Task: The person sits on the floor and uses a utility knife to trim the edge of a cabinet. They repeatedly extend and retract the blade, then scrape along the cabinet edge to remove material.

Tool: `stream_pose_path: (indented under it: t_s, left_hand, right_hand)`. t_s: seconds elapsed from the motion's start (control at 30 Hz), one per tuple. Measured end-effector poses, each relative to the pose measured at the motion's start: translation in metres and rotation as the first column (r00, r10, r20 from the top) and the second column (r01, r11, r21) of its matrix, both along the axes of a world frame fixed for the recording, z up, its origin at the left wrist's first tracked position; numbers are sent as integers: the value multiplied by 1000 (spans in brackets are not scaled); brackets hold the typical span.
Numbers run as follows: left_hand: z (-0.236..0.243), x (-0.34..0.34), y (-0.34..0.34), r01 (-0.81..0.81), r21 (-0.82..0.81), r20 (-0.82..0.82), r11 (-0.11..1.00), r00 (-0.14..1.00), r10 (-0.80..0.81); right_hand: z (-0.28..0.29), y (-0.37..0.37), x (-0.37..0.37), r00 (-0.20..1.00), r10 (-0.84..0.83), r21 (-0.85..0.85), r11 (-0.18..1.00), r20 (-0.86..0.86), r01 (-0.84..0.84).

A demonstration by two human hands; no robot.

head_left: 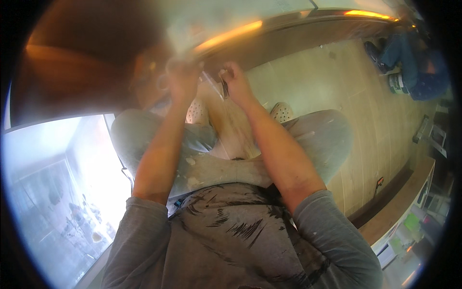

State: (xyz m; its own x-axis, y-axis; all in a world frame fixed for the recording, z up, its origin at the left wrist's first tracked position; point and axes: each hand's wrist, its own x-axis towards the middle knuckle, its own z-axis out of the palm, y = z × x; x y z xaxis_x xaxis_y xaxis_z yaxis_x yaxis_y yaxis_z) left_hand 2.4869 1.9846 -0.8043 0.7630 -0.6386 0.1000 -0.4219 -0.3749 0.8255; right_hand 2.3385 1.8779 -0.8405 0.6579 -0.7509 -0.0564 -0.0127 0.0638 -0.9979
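Both forearms reach up the view, between my bent knees. My left hand [183, 79] is blurred, its fingers curled against the brown panel side. Pale ring-like shapes show beside it, too smeared to name, and what it grips is hidden. My right hand [237, 85] is a short way to the right, thumb and fingers pinched together. A small dark thin piece [225, 89] hangs from its grip; its kind is unclear. A thin pale streak [211, 85], perhaps a clear strip, runs slantwise between the hands.
Beige clog shoes [281, 111] are on my feet on the plank floor [351, 96]. A dark brown panel [77, 72] rises at left, above a bright opening [62, 183]. Far right, a person in blue [406, 55] crouches beside a bucket [397, 83]. A wooden ledge [399, 202] stands lower right.
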Motion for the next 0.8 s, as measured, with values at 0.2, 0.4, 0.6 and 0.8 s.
stream_pose_path:
  t_s: [0.2,0.4,0.6,0.8]
  left_hand:
    - [3,-4,-9,-37,-20,-108,999,994,35]
    - [16,-8,-11,-3,78,41,997,999,0]
    - [4,-3,-5,-41,39,2,998,999,41]
    - [-6,2,-4,-3,6,92,1000,996,3]
  right_hand:
    - [8,-12,0,998,-55,34,998,-39,56]
    - [18,-13,-1,986,-157,-156,974,46,163]
    - [14,-13,6,971,-237,-237,942,36,239]
    - [12,-22,10,965,-261,-125,957,33,263]
